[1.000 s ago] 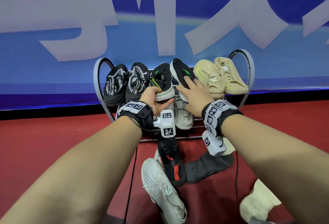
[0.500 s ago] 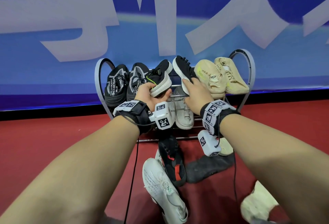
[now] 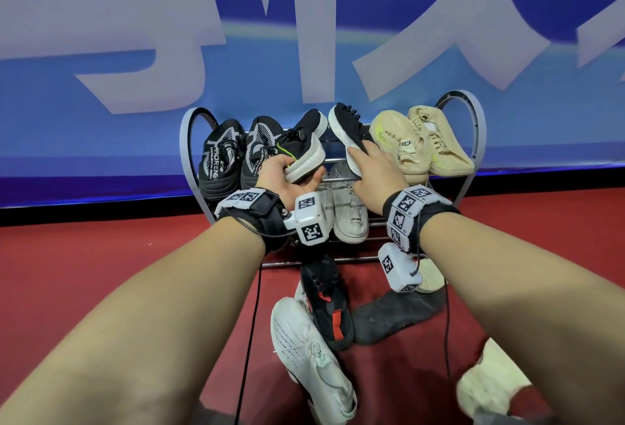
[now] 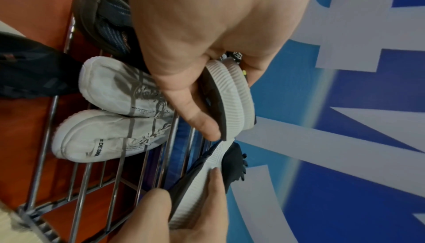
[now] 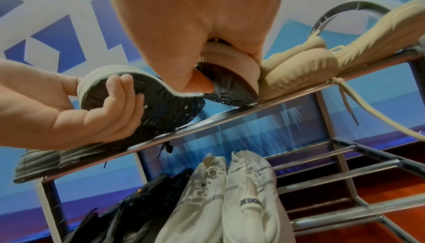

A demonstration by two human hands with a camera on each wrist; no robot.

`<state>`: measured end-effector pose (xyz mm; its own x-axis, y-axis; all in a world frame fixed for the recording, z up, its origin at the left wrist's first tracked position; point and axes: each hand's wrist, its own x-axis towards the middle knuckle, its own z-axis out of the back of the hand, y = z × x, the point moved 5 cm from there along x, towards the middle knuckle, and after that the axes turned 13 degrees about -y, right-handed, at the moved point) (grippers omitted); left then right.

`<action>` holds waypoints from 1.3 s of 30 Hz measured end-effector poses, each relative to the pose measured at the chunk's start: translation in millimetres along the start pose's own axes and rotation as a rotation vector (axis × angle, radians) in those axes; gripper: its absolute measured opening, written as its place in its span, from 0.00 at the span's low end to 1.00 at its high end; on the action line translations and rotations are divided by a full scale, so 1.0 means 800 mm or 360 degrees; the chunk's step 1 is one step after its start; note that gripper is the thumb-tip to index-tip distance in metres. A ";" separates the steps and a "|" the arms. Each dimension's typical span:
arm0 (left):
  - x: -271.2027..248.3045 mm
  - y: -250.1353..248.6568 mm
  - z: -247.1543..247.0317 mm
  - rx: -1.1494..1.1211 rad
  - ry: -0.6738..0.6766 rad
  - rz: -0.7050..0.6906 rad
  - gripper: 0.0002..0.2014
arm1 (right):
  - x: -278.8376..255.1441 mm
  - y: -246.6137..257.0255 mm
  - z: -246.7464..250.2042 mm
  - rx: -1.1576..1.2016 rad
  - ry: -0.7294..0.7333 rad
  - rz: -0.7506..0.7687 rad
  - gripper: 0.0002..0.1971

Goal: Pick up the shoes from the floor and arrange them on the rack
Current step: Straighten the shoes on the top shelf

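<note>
Left hand grips one black white-soled sneaker; right hand grips its mate, both heels above the grey metal rack's top-tier front edge, between black and beige pairs. Red floor below.

A: Bg?
B: Big backdrop across the whole rear, blue w/ huge white strokes, prob. lettering, cropped, can't read.
A: One shade?
B: No. Dark blue up top, lighter blue band thru the middle, deep blue-violet stripe along the btm edge.
A: Below that?
B: Black strip at the foot of the backdrop, touching the floor. Floor's red, plain, matte.
A: Wrist cams?
B: Same backdrop, same white-on-blue; red floor shows orange-red there.
</note>
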<state>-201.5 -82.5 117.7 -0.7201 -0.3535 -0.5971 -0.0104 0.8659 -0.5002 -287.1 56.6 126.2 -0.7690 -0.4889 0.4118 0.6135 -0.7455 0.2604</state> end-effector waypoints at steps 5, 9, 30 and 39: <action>0.008 0.007 0.001 0.0149 -0.0084 -0.0056 0.13 | 0.003 0.010 -0.003 -0.0127 0.0048 0.0098 0.32; 0.009 0.012 -0.002 0.0278 -0.0089 -0.0055 0.12 | -0.001 0.021 -0.008 -0.0307 0.0145 0.0118 0.32; 0.031 0.013 0.003 0.1026 -0.0414 -0.0149 0.11 | 0.010 0.033 -0.011 -0.0452 0.0252 0.0192 0.28; 0.033 0.014 0.005 0.1237 -0.0349 -0.0133 0.08 | 0.015 0.031 -0.007 -0.0478 0.0347 0.0243 0.20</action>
<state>-217.4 -83.9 93.9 -0.5849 -0.5373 -0.6077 0.4850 0.3689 -0.7929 -281.8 29.6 132.9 -0.7132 -0.6648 0.2224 0.6685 -0.7405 -0.0695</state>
